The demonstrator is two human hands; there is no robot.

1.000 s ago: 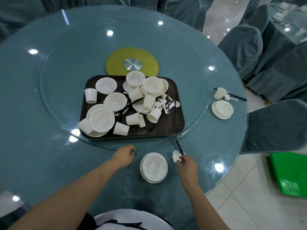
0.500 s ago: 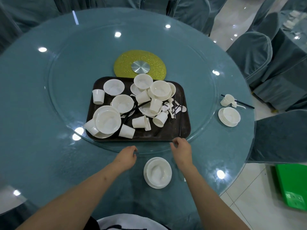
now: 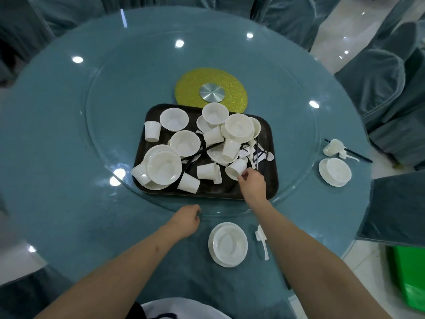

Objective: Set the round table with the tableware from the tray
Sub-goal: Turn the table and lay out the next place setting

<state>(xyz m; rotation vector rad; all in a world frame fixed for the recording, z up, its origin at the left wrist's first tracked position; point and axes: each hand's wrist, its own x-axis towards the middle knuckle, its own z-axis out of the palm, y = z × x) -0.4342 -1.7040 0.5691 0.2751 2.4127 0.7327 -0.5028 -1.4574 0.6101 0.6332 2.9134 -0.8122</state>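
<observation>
A dark brown tray lies on the glass turntable, heaped with several white bowls, plates, cups, spoons and black chopsticks. My right hand reaches over the tray's near right part and pinches the rim of a tipped white cup. My left hand rests with curled fingers on the turntable's near edge. In front of me a white bowl on a plate stands on the teal cloth, with a white spoon to its right, partly under my forearm.
A second setting sits at the table's right: bowl on plate, tipped cup, spoon and black chopsticks. A gold disc marks the turntable's centre. Covered chairs ring the table. A green bin stands on the floor.
My right hand left the spoon beside the near plate, moved up over the tray and took hold of a tipped cup. My left hand stayed at the turntable's edge.
</observation>
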